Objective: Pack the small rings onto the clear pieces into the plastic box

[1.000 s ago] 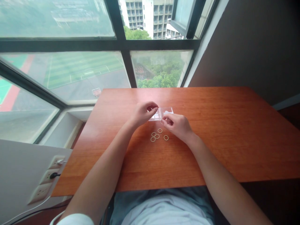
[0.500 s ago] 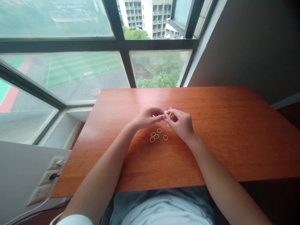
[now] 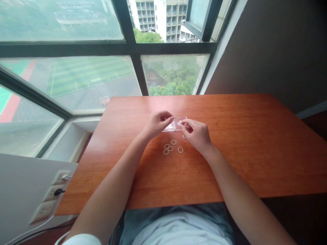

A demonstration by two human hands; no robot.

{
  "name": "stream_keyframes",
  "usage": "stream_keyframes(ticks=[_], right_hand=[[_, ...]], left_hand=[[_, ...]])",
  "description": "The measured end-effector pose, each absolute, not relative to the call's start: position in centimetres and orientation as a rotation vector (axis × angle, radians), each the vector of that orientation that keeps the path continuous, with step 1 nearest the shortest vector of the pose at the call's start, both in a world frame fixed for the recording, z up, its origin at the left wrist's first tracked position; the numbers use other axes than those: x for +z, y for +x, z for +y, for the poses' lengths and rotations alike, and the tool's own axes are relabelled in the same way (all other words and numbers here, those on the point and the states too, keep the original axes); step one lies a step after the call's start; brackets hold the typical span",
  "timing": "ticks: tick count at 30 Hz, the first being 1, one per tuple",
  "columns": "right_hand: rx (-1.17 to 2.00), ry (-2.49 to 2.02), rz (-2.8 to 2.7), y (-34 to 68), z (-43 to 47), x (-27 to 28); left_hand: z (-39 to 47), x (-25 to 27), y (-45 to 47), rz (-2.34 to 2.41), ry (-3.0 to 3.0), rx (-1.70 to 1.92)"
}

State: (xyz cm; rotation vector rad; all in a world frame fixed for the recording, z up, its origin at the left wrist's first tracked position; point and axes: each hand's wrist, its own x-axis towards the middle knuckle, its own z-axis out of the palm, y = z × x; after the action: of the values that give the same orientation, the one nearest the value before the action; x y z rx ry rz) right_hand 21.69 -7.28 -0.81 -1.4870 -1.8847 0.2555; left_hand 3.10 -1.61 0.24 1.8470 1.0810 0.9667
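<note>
A small pale ring (image 3: 174,118) appears pinched at the fingertips of my left hand (image 3: 161,122), which hovers over a clear plastic box (image 3: 170,128). My right hand (image 3: 196,132) is closed in a pinch on a small white piece (image 3: 179,123), whose exact kind I cannot make out. This piece is above the box's clear right half, seemingly its open lid (image 3: 178,128). Several thin pale rings (image 3: 170,148) lie on the table in front of the hands. Another ring (image 3: 184,136) is partly hidden by my right hand.
The reddish-brown wooden table (image 3: 245,146) reaches to a window (image 3: 102,78) at the back and left. A dark wall (image 3: 268,51) rises at the right. Wall sockets (image 3: 49,197) with plugs and cables are beside the table's left edge.
My left hand has moved up and left, away from my right hand, with a ring at its fingertips. The clear box now shows between them. My right hand has barely moved.
</note>
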Motion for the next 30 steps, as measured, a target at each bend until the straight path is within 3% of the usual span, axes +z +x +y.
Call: stream_keyframes(ticks=[10,30], right_hand=[[0.310,-1.451,-2.014,21.5,-7.3,-1.1],[0.309,-1.618,-2.136,23.7,-6.7,-0.7]], left_hand=[[-1.2,-0.4,2.5,1.417,1.929,1.063],[-0.7,-0.9,2.1,1.431,1.897,1.064]])
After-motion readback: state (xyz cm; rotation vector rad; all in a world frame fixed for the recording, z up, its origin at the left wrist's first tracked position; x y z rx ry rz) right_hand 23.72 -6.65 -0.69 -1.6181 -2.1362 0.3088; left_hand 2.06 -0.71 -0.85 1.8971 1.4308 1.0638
